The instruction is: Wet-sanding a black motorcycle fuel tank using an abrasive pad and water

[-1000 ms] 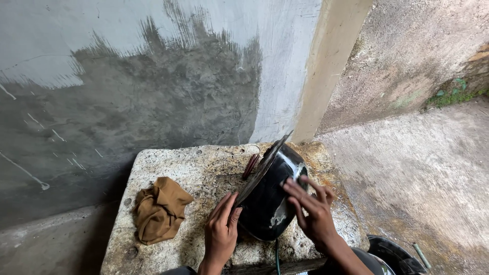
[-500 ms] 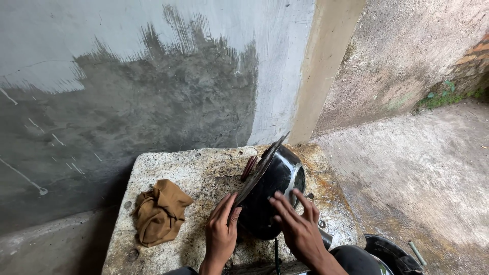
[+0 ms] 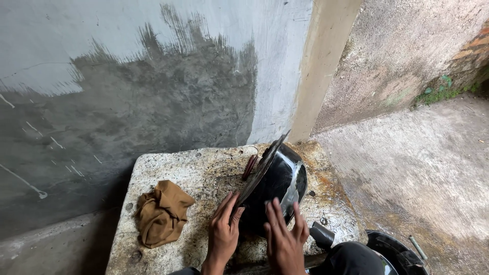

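Note:
A glossy black curved shell (image 3: 279, 181), like a vehicle body part, stands tilted on a stained stone slab (image 3: 204, 168). My left hand (image 3: 224, 231) rests flat against its near left edge, fingers spread upward. Just to the right, my right hand (image 3: 284, 235) lies with spread fingers on the shell's lower front face. Neither hand wraps around it. A thin dark flap sticks up from the shell's top toward the wall.
A crumpled brown cloth (image 3: 162, 213) lies on the slab's left part. A small reddish-brown piece (image 3: 249, 166) sits behind the shell. Another black rounded part (image 3: 377, 254) and a dark tube (image 3: 322, 235) are at the lower right. A wet plastered wall (image 3: 132, 102) rises behind; concrete ground (image 3: 423, 168) spreads right.
My right hand has slid left and down across the shell's front, closer to my left hand. The left hand and shell have hardly moved. The view has shifted slightly.

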